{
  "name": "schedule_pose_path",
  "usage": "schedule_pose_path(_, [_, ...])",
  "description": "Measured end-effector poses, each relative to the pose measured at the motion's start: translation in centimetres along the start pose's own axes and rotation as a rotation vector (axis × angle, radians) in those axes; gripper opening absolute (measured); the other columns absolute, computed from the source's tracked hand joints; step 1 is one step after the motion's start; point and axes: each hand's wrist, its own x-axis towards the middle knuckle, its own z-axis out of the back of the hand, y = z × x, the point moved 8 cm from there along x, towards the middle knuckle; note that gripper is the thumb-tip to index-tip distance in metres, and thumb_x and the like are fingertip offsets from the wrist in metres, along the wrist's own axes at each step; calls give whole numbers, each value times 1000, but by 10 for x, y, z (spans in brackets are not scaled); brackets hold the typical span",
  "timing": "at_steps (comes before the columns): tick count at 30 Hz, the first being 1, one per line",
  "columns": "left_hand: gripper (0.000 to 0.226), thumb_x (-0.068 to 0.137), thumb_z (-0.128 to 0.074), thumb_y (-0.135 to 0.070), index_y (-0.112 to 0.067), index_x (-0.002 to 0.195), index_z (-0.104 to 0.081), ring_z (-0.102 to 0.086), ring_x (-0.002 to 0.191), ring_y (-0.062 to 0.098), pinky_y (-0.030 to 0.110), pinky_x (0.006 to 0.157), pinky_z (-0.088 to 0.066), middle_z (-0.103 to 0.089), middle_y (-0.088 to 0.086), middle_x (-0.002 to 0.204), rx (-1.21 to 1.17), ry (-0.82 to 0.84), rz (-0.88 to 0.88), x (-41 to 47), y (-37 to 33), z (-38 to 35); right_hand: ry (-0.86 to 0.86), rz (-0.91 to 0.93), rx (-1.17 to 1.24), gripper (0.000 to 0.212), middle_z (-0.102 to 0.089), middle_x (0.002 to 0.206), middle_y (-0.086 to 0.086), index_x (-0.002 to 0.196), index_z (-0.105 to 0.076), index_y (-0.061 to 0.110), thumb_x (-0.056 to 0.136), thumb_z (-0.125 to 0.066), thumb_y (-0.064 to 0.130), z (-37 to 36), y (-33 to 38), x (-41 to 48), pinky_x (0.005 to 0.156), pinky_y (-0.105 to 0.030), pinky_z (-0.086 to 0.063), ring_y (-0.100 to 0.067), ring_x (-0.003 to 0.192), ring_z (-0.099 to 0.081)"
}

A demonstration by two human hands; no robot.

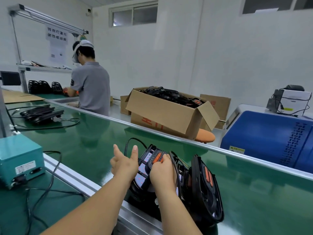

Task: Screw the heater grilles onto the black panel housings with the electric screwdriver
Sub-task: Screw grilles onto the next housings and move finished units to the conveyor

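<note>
A black plastic panel housing (144,168) with an orange ribbed heater grille (158,157) set in its top stands tilted at the near edge of the green belt surface (94,143). The right hand (162,170) grips this housing from above, its fingers (165,156) curled over the top edge against the grille. The left hand (124,164) lies against the housing's left side with the thumb and one finger pointing up; the other fingers are hidden, so I cannot tell whether they hold it. Just right of this housing a second black housing with orange grille (206,189) leans upright, touching it. A black cable (132,139) loops up behind the housing. Well left of it sits a teal metal box (18,158). Beyond it, off the surface, stands an open cardboard box of black parts (162,112).
</note>
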Motion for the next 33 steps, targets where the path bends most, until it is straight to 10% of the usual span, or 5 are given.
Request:
schedule_pose_path(4, [80, 95, -43, -61, -30, 158, -4, -26, 144, 40, 49, 118, -25, -13, 13, 162, -5, 20, -12, 4, -1, 11, 111, 89, -191, 32, -56, 127, -9, 117, -57, 8, 92, -39, 2, -16, 12, -6, 89, -24, -40, -27, 115, -53])
schedule_pose_path(8, [75, 96, -40, -61, -29, 158, -11, -25, 145, 36, 51, 118, -25, -10, 9, 163, 0, 19, -22, 5, -5, 33, 213, 193, -274, 56, -21, 165, -2, 153, -33, 9, 97, -35, 8, -38, 29, -17, 122, -36, -17, -18, 152, -15])
schedule_pose_path(28, [66, 99, -39, -56, -24, 156, -23, -34, 139, 32, 40, 110, -32, -19, 13, 159, -70, -597, 108, -72, 85, 408, 901, 579, -44, 53, -37, 158, -2, 154, -34, 15, 102, -46, 19, -284, 155, -257, 111, -26, -29, -20, 143, -36])
schedule_pose_path(33, [67, 99, -36, -58, -28, 156, -18, -41, 125, 27, 32, 84, -39, -18, 8, 160, -113, -764, 202, -117, 124, 487, 1085, 641, -40, 55, -39, 156, -6, 154, -32, 12, 101, -45, 17, -334, 169, -347, 109, -28, -37, -22, 137, -44])
